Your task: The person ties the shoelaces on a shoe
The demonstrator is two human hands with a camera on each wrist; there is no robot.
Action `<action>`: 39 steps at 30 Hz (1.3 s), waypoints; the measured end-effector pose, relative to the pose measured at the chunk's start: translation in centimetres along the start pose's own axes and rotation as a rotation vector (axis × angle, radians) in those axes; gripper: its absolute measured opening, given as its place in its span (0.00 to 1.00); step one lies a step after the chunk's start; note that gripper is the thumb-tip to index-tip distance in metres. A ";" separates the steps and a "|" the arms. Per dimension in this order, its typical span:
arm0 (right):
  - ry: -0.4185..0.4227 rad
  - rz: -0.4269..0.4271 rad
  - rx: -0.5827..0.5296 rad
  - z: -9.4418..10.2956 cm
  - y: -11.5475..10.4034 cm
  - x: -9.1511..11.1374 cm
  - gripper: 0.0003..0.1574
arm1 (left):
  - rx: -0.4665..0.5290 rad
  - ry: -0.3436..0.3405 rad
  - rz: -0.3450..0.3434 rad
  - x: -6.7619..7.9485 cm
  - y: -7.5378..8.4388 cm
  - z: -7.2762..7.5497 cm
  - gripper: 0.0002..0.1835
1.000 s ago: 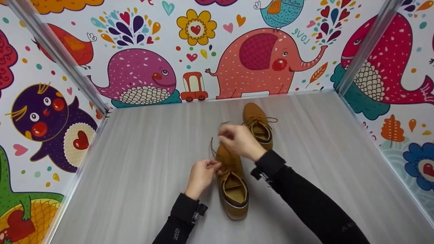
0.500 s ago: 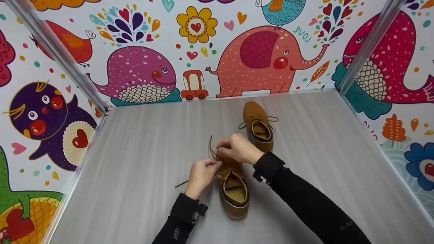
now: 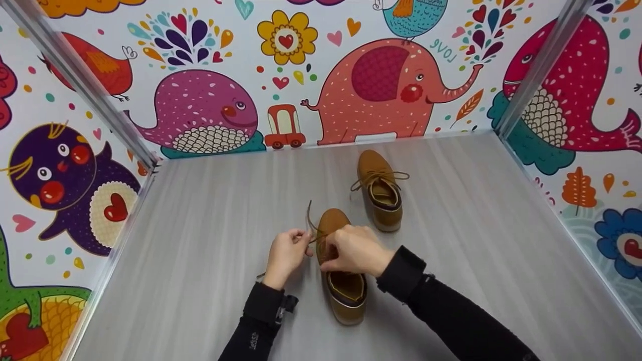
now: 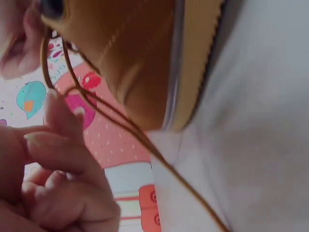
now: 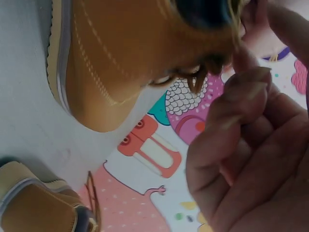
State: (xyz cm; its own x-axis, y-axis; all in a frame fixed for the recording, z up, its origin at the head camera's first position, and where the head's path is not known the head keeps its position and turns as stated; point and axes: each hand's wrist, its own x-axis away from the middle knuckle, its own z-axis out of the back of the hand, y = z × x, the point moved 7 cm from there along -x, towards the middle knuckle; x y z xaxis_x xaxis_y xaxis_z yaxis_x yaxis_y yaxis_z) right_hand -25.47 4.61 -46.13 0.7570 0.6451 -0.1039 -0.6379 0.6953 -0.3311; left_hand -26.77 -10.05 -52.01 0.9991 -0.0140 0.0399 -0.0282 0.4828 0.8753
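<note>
Right hand (image 3: 358,250) has moved heelward over the nearer shoe (image 3: 347,312)

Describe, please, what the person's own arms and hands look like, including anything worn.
The left hand and right hand are bare, without gloves. Black long sleeves cover both arms. A wide black band or cuff circles each wrist; a small dark fitting sits at the left one. The left sleeve bears pale lettering, too small to read.
</note>
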 end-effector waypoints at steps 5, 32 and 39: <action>0.078 0.026 0.070 -0.2 -0.5 -0.1 0.11 | -0.096 -0.144 0.003 -0.3 -0.8 -0.5 0.14; -0.114 -0.047 0.157 -1.5 -1.3 -2.1 0.14 | -0.005 -0.195 -0.036 1.4 -0.1 2.0 0.09; -0.197 -0.100 0.275 -1.4 -1.2 -2.4 0.18 | -0.017 -0.210 -0.055 1.6 -0.3 1.9 0.08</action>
State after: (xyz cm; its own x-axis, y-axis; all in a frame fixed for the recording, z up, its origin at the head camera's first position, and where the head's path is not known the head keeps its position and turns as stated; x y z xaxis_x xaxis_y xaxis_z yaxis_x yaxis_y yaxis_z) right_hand -26.34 1.73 -46.79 0.7930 0.5996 0.1081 -0.5965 0.8002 -0.0628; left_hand -25.24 -11.91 -51.27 0.9705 -0.2225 0.0934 0.0288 0.4913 0.8705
